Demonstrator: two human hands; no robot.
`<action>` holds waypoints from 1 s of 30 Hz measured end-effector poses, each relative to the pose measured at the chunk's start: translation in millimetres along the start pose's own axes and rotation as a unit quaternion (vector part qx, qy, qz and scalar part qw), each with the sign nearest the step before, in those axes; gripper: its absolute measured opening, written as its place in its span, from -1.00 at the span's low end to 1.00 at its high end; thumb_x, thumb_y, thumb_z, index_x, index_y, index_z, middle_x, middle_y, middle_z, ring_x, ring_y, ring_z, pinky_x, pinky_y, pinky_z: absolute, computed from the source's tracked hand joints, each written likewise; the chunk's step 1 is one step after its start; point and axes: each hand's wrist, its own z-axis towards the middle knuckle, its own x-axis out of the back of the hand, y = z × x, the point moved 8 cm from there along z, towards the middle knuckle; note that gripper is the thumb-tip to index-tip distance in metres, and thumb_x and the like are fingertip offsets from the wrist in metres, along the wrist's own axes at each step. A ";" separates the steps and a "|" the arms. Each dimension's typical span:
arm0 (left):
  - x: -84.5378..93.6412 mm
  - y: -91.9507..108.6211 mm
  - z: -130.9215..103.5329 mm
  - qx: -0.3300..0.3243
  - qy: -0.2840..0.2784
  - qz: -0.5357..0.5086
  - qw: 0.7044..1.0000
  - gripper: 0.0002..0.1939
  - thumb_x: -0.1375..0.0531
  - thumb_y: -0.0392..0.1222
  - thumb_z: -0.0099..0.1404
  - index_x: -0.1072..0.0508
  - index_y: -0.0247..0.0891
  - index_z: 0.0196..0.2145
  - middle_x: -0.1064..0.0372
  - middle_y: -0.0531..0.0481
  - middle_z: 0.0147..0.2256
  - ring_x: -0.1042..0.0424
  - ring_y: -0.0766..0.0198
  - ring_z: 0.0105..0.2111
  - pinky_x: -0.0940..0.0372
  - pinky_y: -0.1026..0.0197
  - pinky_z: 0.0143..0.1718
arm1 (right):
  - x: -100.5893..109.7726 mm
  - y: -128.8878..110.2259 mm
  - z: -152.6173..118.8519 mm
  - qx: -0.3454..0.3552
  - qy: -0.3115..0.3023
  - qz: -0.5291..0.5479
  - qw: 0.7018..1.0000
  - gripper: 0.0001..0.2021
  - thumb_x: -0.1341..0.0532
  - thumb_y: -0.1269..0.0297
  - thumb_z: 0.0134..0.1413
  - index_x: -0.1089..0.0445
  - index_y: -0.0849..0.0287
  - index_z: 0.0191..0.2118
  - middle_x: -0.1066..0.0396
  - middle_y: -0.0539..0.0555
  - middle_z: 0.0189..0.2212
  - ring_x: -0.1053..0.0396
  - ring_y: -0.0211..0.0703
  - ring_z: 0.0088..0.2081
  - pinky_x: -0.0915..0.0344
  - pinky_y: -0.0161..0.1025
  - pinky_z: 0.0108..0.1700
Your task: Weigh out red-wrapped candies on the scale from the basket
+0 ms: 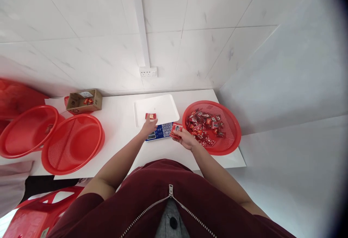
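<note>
My left hand [149, 126] is over the near edge of a white tray [165, 109], its fingers closed at a small red wrapped packet [152, 116]. My right hand [186, 139] grips a larger red packet [176, 129] with black and white print, beside the rim of a red basket; whether it is one packet or a few together I cannot tell. Under the tray's front side shows a scale [160, 132] with a blue keypad, partly covered by my left hand. The red basket [234, 129] at the right holds many small red wrapped packets [206, 122].
Two more red baskets [100, 142] stand at the left of the white table [119, 122]. Behind them is a cardboard box [98, 102] with a few red packets inside. A socket strip [148, 72] is on the tiled wall. A red plastic stool [35, 218] stands at lower left.
</note>
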 end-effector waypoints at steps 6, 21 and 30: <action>-43.5 -6.8 -32.4 -0.048 -0.126 0.017 0.991 -0.66 -0.32 -0.03 0.04 -0.49 -0.27 -0.25 -0.48 -0.05 -0.30 -0.41 0.19 -0.27 -0.27 0.20 -0.21 | -23.6 3.4 -1.8 0.019 -0.105 -0.115 0.988 -0.57 -0.42 0.23 -0.20 -0.29 0.12 -0.18 -0.47 -0.01 -0.36 -0.43 -0.27 -0.37 -0.26 -0.39 -0.45; -31.3 -7.0 -17.2 0.030 -0.104 -0.093 0.990 -0.86 -0.27 -0.22 0.16 -0.38 -0.33 -0.38 -0.41 -0.08 -0.37 -0.41 0.35 -0.40 -0.33 0.26 -0.28 | -10.9 -6.5 5.2 0.054 -0.016 -0.115 0.992 -0.66 -0.33 0.27 -0.09 -0.34 0.13 -0.13 -0.40 -0.06 -0.52 -0.27 -0.36 -0.57 -0.11 -0.41 -0.58; -11.5 -8.8 -11.6 0.044 -0.058 0.034 0.997 -0.43 -0.28 -0.03 0.13 -0.24 -0.21 0.05 -0.43 -0.06 -0.34 -0.41 0.25 -0.42 -0.31 0.18 -0.34 | 13.8 8.7 4.4 0.044 0.025 -0.033 0.998 -0.64 -0.25 0.54 -0.12 -0.35 0.08 -0.15 -0.31 0.06 -0.05 -0.40 -0.30 -0.16 -0.37 -0.29 -0.06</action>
